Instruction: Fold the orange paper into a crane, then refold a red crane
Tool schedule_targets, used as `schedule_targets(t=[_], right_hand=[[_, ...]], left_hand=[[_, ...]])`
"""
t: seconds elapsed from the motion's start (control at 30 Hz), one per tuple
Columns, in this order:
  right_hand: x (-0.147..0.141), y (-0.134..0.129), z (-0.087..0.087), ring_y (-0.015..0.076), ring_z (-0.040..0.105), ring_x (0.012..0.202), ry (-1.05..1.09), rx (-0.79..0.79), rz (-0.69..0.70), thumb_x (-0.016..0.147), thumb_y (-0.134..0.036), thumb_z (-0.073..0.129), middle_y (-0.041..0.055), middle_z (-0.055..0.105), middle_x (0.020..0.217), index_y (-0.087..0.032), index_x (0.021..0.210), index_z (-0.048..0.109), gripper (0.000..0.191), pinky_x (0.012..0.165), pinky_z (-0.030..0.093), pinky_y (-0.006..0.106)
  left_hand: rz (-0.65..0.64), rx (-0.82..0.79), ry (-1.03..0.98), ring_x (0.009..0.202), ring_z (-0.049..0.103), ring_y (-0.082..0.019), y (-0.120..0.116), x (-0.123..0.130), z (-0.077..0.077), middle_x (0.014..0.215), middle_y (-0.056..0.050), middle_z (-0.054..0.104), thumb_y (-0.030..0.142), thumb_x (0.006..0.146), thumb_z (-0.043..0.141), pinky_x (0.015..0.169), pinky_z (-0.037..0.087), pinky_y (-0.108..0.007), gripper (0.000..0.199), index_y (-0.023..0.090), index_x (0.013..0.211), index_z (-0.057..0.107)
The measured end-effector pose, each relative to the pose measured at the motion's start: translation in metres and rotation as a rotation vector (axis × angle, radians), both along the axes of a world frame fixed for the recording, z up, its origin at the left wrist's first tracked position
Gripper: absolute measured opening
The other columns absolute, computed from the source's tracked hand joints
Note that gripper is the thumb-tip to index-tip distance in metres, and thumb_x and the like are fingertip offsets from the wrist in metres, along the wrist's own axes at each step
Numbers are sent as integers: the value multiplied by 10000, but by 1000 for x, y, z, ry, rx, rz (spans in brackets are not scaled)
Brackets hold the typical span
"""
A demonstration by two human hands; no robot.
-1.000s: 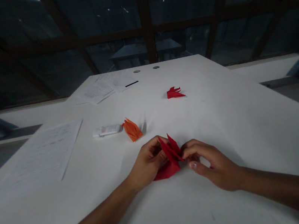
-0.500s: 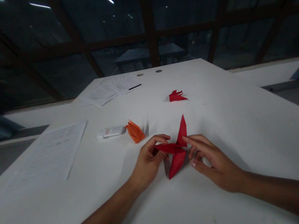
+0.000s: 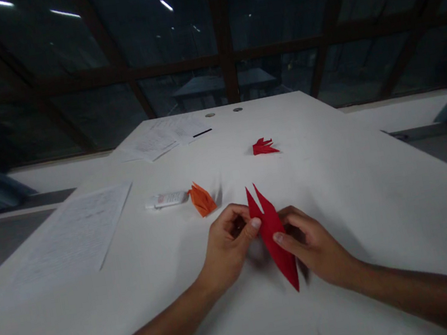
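Observation:
A folded red origami paper is held between my hands above the white table, its two narrow points upward and one point down toward me. On its left edge, my left hand pinches the paper with the thumb in front. My right hand grips the right side, thumb on the front face and fingers behind, partly hidden. Beyond my left hand stands an orange folded paper figure. Farther back lies a smaller red folded paper figure.
A white printed packet touches the orange figure's left side. One printed sheet lies on the left of the table; more papers and a black strip are at the back. Two round discs sit near the far edge.
The red paper went from spread flaps to a flatter, narrow shape with its two points side by side. My right hand, earlier with loose fingers beside it, now grips it.

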State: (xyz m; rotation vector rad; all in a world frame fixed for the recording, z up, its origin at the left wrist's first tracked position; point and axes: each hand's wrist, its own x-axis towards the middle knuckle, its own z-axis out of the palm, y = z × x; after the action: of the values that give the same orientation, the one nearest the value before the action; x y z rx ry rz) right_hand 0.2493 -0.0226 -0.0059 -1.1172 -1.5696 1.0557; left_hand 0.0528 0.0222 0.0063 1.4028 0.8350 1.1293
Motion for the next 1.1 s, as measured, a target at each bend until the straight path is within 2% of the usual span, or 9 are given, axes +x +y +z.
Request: schedule_targets(t=[0.07, 0.13, 0.3, 0.43, 0.6, 0.73, 0.83, 0.97, 1.1], right_hand=[[-2, 1, 1, 168, 604, 805, 74, -91, 16, 995, -421, 592, 16, 658, 877, -214, 921, 671, 234, 764, 496, 312], [-3, 2, 3, 158, 582, 740, 139, -151, 20, 984, -468, 597, -1, 646, 793, -208, 861, 651, 293, 717, 477, 297], [-6, 0, 7, 132, 570, 642, 311, -377, 85, 923, -531, 664, -5, 649, 746, -189, 839, 634, 353, 627, 455, 268], [-10, 1, 4, 124, 589, 625, 464, -495, 119, 899, -474, 716, -18, 651, 730, -186, 895, 652, 295, 615, 464, 254], [-12, 1, 2, 121, 553, 664, 483, -514, 112, 867, -470, 751, -18, 626, 763, -187, 870, 673, 293, 640, 472, 252], [-10, 1, -1, 137, 561, 737, 483, -494, 110, 888, -451, 729, -6, 625, 826, -196, 882, 681, 259, 683, 484, 264], [-8, 0, -2, 133, 555, 696, 416, -480, 114, 908, -461, 690, -14, 611, 778, -198, 845, 657, 272, 661, 473, 263], [-7, -3, 1, 136, 558, 622, 298, -439, 101, 951, -504, 611, -20, 608, 730, -207, 928, 646, 300, 607, 477, 274], [-4, -6, 6, 141, 573, 673, 205, -334, 121, 969, -561, 584, -9, 607, 800, -214, 1029, 638, 356, 640, 501, 284]], left_hand=[[-18, -24, -52, 683, 557, -98, 0, 0, 0, 813, 17, 589, 351, 900, 745, 659, 479, -229, 237, 178, 956, 593], [-94, -68, -123, 709, 560, -103, -1, 0, -2, 869, 5, 583, 353, 932, 707, 663, 486, -235, 227, 185, 1021, 582], [-299, -163, -202, 805, 564, -136, -6, 2, -9, 961, -37, 593, 404, 979, 631, 745, 490, -272, 260, 188, 1115, 585], [-324, -148, -177, 936, 569, -170, -7, 2, -12, 1021, -55, 597, 404, 932, 700, 862, 481, -297, 287, 187, 1087, 595], [-324, -163, -152, 977, 587, -190, -6, 1, -16, 1036, -73, 636, 416, 902, 732, 923, 471, -326, 288, 183, 1015, 607], [-327, -161, -169, 966, 585, -190, -4, 1, -20, 1006, -67, 630, 429, 859, 777, 893, 478, -315, 324, 177, 960, 602], [-332, -168, -181, 939, 581, -182, -4, 0, -21, 987, -54, 614, 428, 816, 820, 854, 488, -300, 361, 174, 953, 602], [-313, -197, -171, 838, 587, -147, -4, 0, -19, 932, -33, 627, 383, 825, 818, 783, 480, -268, 313, 168, 913, 608], [-237, -194, -129, 762, 571, -121, -5, 1, -15, 855, -15, 638, 359, 844, 803, 742, 457, -251, 284, 164, 859, 597]])
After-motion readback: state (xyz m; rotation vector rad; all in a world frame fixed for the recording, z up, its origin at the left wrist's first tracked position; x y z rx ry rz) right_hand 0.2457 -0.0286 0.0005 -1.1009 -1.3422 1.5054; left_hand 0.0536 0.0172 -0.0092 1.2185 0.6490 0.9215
